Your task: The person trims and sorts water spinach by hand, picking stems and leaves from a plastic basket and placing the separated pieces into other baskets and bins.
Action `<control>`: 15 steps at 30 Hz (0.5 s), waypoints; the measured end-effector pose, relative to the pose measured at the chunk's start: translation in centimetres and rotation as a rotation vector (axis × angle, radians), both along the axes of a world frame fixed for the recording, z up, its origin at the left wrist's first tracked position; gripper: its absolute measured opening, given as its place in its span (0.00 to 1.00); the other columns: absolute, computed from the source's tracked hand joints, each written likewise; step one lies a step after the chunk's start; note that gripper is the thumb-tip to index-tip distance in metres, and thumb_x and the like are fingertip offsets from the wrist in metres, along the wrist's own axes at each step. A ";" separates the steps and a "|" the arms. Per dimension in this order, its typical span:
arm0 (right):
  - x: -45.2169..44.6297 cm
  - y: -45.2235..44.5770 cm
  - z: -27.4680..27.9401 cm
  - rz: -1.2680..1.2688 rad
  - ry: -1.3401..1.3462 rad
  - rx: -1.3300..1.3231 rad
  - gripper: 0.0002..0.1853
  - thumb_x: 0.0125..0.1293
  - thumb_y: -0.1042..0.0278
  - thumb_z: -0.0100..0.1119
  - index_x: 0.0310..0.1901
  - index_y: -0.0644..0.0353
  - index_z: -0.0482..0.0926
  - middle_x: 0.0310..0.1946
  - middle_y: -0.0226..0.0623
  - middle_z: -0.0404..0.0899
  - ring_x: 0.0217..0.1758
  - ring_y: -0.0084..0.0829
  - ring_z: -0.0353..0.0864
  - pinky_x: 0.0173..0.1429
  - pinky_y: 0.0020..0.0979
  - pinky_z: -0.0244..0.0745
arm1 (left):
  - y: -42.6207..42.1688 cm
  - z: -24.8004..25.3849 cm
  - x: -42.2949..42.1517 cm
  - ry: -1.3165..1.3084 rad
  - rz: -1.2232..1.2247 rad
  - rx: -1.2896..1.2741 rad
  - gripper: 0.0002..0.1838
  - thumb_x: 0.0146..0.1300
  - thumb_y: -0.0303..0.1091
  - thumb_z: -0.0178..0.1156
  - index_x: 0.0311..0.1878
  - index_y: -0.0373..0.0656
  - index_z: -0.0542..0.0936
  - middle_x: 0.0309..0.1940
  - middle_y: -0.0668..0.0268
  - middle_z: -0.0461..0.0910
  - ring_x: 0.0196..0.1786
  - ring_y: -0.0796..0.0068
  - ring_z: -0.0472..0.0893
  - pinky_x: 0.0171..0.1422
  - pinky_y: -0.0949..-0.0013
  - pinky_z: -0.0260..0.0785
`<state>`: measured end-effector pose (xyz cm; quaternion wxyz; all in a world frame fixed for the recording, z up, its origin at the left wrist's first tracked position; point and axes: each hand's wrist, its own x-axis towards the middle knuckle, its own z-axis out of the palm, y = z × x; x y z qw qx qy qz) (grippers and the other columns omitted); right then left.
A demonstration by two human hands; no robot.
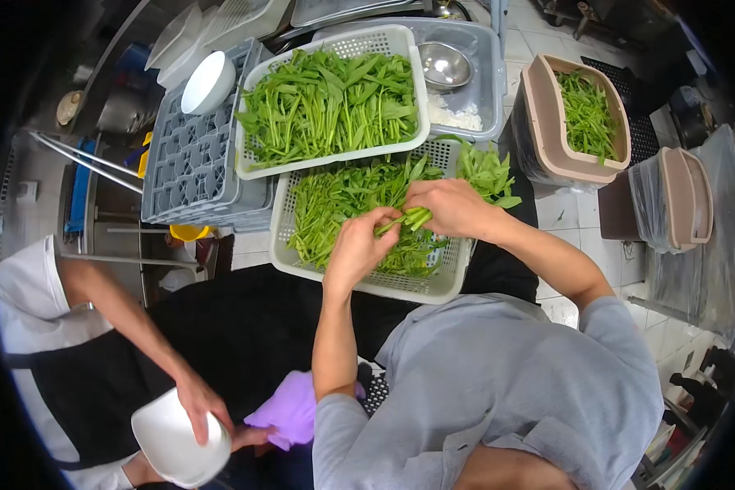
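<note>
My right hand [443,207] is closed around a small bunch of green stems [417,217], whose leaves [486,171] stick out to the right. The fingers of my left hand [363,241] are pinched at the cut end of the same stems. Both hands are above a white perforated basket [367,286] holding leafy greens [327,208]. Just behind it, a second white basket [420,122] is heaped with long-stemmed greens [331,102].
Grey racks [192,155] with a white bowl [209,83] stand left. A grey tub [486,73] holds a metal bowl [444,65]. Right is a beige bin [539,106] with greens. At lower left, a co-worker's hands hold a white dish [180,445] and purple cloth [290,408].
</note>
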<state>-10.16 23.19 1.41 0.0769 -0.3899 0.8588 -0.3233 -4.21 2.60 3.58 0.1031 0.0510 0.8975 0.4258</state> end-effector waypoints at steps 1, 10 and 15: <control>-0.1 0.1 0.0 0.000 0.000 0.000 0.18 0.46 0.75 0.69 0.43 0.57 0.84 0.43 0.32 0.82 0.43 0.43 0.83 0.45 0.42 0.78 | -0.2 -0.5 -0.2 0.047 -0.018 -0.091 0.13 0.60 0.33 0.63 0.47 0.41 0.83 0.35 0.53 0.84 0.39 0.50 0.83 0.46 0.56 0.74; -0.5 0.7 1.3 -0.052 -0.033 0.076 0.16 0.50 0.70 0.69 0.44 0.55 0.85 0.43 0.35 0.82 0.46 0.44 0.83 0.48 0.44 0.78 | 0.4 0.8 -0.3 0.133 -0.033 -0.256 0.12 0.61 0.35 0.64 0.45 0.41 0.83 0.40 0.55 0.84 0.41 0.50 0.82 0.46 0.56 0.74; -0.1 0.4 1.4 -0.028 0.036 0.034 0.17 0.50 0.69 0.69 0.44 0.55 0.84 0.41 0.34 0.82 0.43 0.44 0.83 0.44 0.44 0.79 | 0.9 1.1 0.0 0.195 -0.013 -0.181 0.11 0.60 0.35 0.65 0.43 0.39 0.84 0.38 0.56 0.83 0.40 0.50 0.82 0.45 0.57 0.74</control>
